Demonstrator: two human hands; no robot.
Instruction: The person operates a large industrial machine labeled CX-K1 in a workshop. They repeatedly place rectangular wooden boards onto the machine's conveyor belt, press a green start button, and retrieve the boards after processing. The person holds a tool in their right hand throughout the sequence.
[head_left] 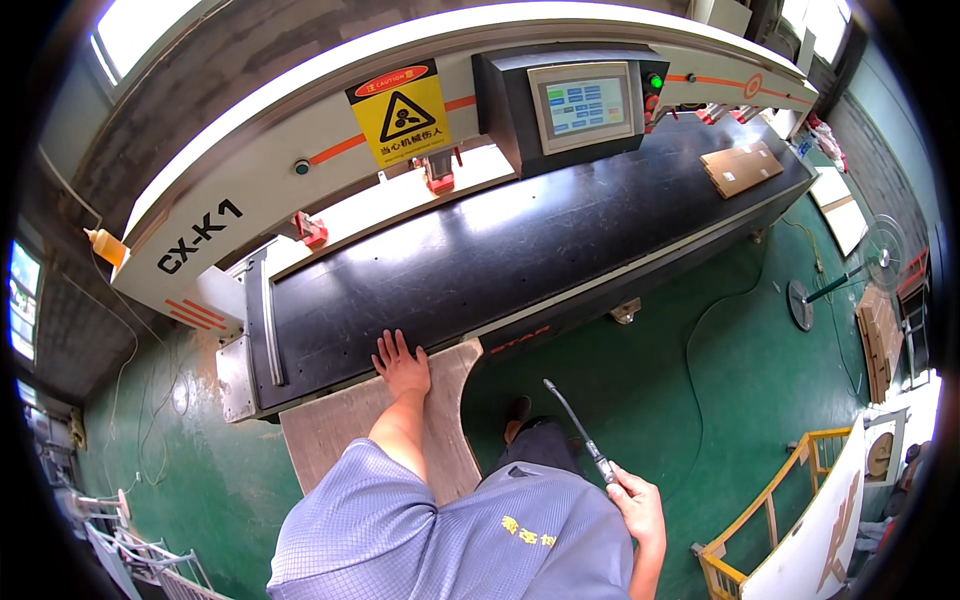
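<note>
My left hand (403,368) lies open, with its fingers spread on the near edge of the machine's long black table (400,270). Its palm is by the far edge of a greyish-brown wooden board (330,430), which has a curved right side and butts against the table. My right hand (636,503) is closed round the handle end of a slim metal wand (578,430) with a thin, slightly bent dark tube. The wand tilts up and left over the floor, apart from the board and the table. No hose on it can be made out.
A white beam (270,120) with red-tipped clamps (440,178) spans the table and carries a control screen (582,105). Brown flat panels (742,168) lie at the table's far right. A standing fan (803,305), a cable (690,370) and a yellow frame (715,565) occupy the green floor.
</note>
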